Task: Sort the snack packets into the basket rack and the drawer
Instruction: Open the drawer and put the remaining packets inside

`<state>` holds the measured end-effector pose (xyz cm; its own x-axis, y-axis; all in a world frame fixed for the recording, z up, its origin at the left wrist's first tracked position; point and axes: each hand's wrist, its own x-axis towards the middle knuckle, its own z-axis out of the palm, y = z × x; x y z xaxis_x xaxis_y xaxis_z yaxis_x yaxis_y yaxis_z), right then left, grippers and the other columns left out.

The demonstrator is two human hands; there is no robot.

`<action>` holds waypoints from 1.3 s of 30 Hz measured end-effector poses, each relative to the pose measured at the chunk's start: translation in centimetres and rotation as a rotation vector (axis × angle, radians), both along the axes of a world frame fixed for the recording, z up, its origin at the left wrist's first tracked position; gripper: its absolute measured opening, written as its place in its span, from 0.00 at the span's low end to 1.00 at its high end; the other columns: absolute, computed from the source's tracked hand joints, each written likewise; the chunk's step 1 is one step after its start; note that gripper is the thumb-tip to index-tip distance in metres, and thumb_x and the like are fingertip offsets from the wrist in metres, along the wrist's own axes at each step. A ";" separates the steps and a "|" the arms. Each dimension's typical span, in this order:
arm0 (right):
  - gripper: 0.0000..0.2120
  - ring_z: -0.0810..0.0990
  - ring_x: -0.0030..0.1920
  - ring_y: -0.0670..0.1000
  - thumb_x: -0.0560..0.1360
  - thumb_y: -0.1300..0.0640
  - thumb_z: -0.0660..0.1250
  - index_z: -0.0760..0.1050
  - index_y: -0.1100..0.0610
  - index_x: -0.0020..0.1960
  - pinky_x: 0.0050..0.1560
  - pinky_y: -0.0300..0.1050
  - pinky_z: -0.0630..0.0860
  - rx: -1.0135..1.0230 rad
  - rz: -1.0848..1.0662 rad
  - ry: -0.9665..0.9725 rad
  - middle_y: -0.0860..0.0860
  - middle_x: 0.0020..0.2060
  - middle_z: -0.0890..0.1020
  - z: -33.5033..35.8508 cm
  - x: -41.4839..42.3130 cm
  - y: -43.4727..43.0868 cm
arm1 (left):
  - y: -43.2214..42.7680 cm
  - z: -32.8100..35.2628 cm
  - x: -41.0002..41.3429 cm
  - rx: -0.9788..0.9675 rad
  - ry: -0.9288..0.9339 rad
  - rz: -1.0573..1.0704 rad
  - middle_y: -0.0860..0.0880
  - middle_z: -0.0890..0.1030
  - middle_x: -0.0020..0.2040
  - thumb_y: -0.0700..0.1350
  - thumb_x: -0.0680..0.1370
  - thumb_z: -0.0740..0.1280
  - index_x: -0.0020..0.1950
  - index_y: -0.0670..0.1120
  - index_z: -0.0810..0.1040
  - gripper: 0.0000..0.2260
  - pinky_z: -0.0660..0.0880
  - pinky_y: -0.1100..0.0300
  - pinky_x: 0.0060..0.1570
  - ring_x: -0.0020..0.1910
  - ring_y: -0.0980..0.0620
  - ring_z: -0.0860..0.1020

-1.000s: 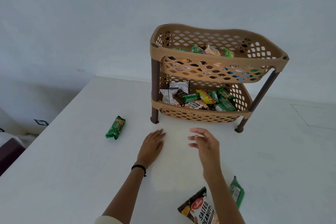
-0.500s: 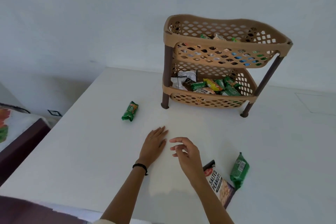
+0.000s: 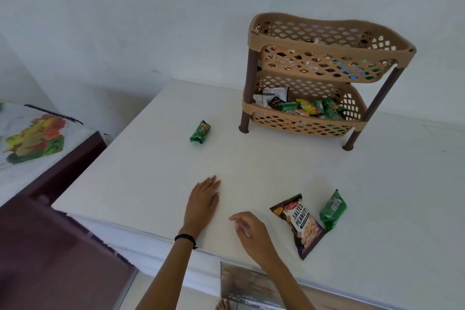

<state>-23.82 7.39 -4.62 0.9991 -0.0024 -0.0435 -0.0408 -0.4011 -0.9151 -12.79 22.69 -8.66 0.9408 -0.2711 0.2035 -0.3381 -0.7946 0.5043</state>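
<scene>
Three loose packets on the white table [image 3: 151, 171]. One salted-peanuts packet [image 3: 299, 224] near the front edge. One green packet [image 3: 332, 209] just right of it, too close to tell whether touching. One second green packet [image 3: 200, 131] farther back and to the left, apart from everything, left of the rack's near-left leg.

One basket rack [image 3: 327, 40] at the far right of the table, two tiers, three brown legs in sight. Lower tier heaped with packets, mostly green, one yellow, one crumpled white; too tangled to count. Upper tier's contents only glimpsed as coloured bits through the lattice.

Two hands. Left hand [image 3: 205, 199] flat on the table, palm down, fingers straight and close together, one black band [image 3: 185, 238] at the wrist. Right hand [image 3: 251, 231] nearer and just to the right, left of the peanuts, fingers loosely curled and slightly apart, gripping nothing; contact with the table not clear.

Below the front edge, one grey panel [image 3: 251, 287], cut off at the bottom and hard to identify. At the far left, one fruit-print cloth [image 3: 32, 138], cut off by the frame.
</scene>
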 end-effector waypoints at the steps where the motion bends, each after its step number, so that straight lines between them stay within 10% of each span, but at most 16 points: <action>1: 0.14 0.76 0.56 0.42 0.75 0.69 0.59 0.77 0.55 0.52 0.62 0.33 0.70 -0.017 0.010 -0.014 0.46 0.52 0.78 -0.4 -0.6 0.0 | 0.3 0.0 -0.7 0.004 0.012 0.043 0.50 0.65 0.74 0.44 0.81 0.58 0.72 0.47 0.68 0.18 0.52 0.55 0.75 0.74 0.52 0.63; 7: 0.16 0.61 0.68 0.40 0.78 0.65 0.57 0.74 0.55 0.62 0.69 0.27 0.53 -0.330 0.124 -0.123 0.41 0.67 0.65 -3.1 -3.8 0.3 | 2.6 0.0 -6.6 0.011 -0.016 0.568 0.42 0.62 0.75 0.45 0.78 0.63 0.73 0.43 0.64 0.24 0.43 0.37 0.70 0.75 0.42 0.59; 13: 0.23 0.51 0.74 0.41 0.79 0.61 0.54 0.61 0.51 0.73 0.75 0.35 0.43 -0.599 0.179 -0.213 0.44 0.75 0.54 -4.0 -6.2 0.7 | 4.1 -1.1 -11.2 -0.655 0.136 0.770 0.40 0.43 0.77 0.49 0.77 0.65 0.77 0.39 0.44 0.38 0.48 0.46 0.75 0.77 0.42 0.45; 18: 0.31 0.40 0.75 0.47 0.77 0.65 0.54 0.49 0.50 0.76 0.71 0.37 0.27 -0.754 0.156 -0.232 0.46 0.75 0.44 -4.6 -8.7 1.2 | 5.0 0.6 -11.6 -1.239 0.471 0.824 0.41 0.74 0.57 0.46 0.76 0.68 0.61 0.39 0.69 0.18 0.67 0.47 0.69 0.57 0.45 0.73; 27: 0.30 0.40 0.77 0.51 0.78 0.61 0.53 0.45 0.51 0.77 0.73 0.45 0.33 -0.823 0.077 -0.159 0.49 0.76 0.42 -4.3 -10.7 2.1 | 7.7 1.0 -12.5 -1.344 0.715 0.562 0.47 0.79 0.33 0.48 0.76 0.68 0.40 0.45 0.76 0.08 0.76 0.56 0.51 0.33 0.54 0.79; 39: 0.23 0.60 0.73 0.53 0.80 0.56 0.57 0.58 0.59 0.74 0.72 0.45 0.61 -0.756 0.288 -0.132 0.55 0.74 0.61 -2.6 -9.4 9.0 | 9.9 -0.2 -15.2 -1.258 0.717 0.554 0.42 0.77 0.39 0.43 0.79 0.63 0.42 0.44 0.67 0.07 0.72 0.59 0.38 0.40 0.49 0.78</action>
<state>-33.20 16.36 -7.27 0.9618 0.2733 -0.0144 0.2471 -0.8900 -0.3831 -27.96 32.58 -8.83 0.8589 0.1255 -0.4966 0.4412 0.3112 0.8417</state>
